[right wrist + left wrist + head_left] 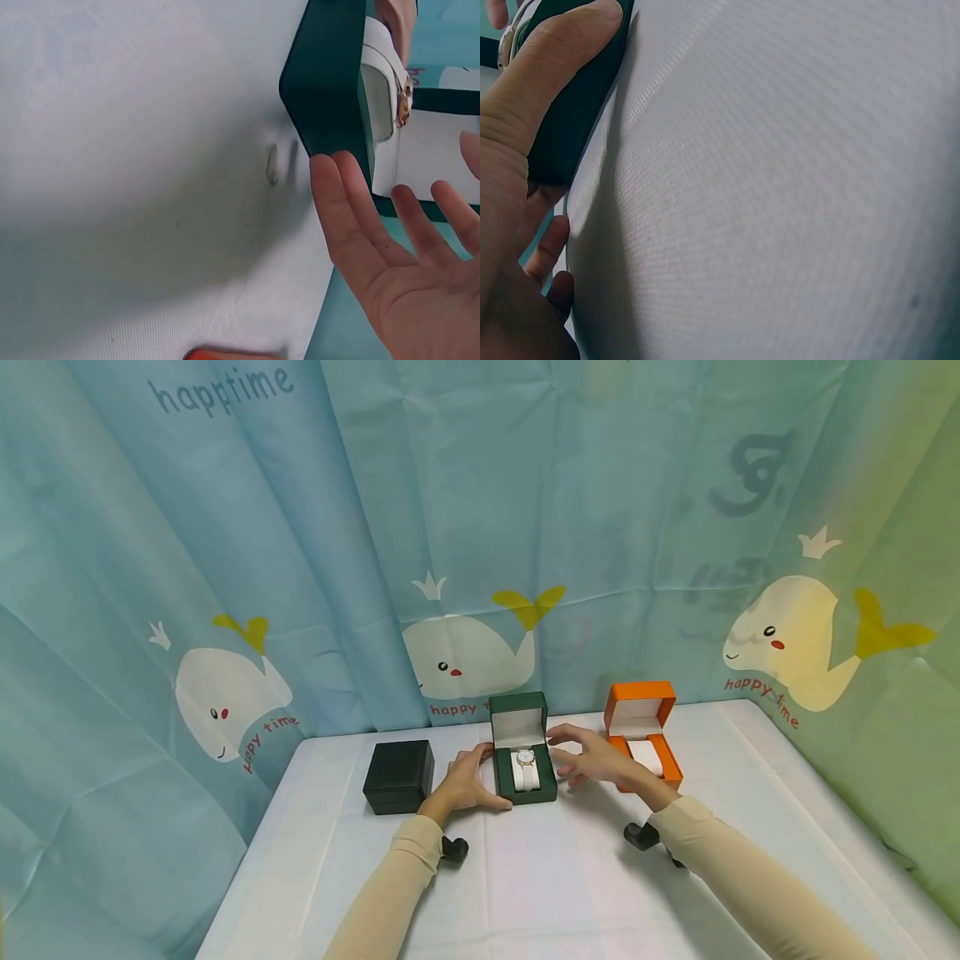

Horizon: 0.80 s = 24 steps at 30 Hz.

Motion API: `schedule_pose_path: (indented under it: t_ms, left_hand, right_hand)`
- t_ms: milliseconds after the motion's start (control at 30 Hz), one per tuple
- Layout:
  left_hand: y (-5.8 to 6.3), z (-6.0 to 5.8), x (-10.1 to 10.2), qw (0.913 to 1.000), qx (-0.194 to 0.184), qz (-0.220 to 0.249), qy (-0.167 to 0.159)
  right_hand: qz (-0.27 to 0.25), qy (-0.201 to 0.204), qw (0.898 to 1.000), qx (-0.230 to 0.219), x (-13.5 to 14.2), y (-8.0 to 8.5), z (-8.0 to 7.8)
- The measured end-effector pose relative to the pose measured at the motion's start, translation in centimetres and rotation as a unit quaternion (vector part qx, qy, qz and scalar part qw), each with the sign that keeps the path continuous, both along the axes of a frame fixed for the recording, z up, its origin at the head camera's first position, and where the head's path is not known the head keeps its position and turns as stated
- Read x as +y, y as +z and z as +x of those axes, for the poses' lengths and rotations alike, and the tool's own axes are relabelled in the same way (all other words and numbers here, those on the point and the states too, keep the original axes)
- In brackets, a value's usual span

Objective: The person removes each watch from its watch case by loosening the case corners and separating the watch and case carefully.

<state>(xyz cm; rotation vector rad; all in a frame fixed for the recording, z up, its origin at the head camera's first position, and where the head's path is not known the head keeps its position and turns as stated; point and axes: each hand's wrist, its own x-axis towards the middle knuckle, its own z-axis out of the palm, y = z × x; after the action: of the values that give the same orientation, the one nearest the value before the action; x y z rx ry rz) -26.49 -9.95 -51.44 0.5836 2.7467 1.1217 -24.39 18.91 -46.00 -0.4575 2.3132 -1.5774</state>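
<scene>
A green watch box stands with its lid up near the table's back edge. Inside, a watch with a gold-toned case and white strap sits round a white cushion. My left hand grips the box from its left side; in the left wrist view the thumb lies on its front face while other fingers reach behind. My right hand is at the box's right side, fingers spread and nearly straight. In the right wrist view, two fingertips come right up to the green box wall.
Left of the green box stands a closed black box. To the right, an orange box stands with its lid up and a white cushion inside. A blue curtain with whale prints hangs behind the white-covered table.
</scene>
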Motion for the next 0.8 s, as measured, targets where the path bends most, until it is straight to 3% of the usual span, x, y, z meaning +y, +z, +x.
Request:
schedule_pose_path:
  t_ms: [200, 600, 800]
  left_hand:
    - [0.0, 0.0, 0.0, 1.0, 0.003, -0.003, 0.0]
    - [0.2, 0.3, 0.0, 1.0, 0.0, -0.006, 0.001]
    - [0.3, 0.3, 0.1, 0.9999, -0.004, -0.009, 0.003]
  right_hand:
    - [0.047, 0.022, 0.997, 0.056, -0.5, -0.1, 0.1]
    - [0.071, 0.048, 0.99, 0.113, -1.2, -0.2, -0.3]
    - [0.091, 0.045, 0.988, 0.118, -1.4, -0.4, -0.2]
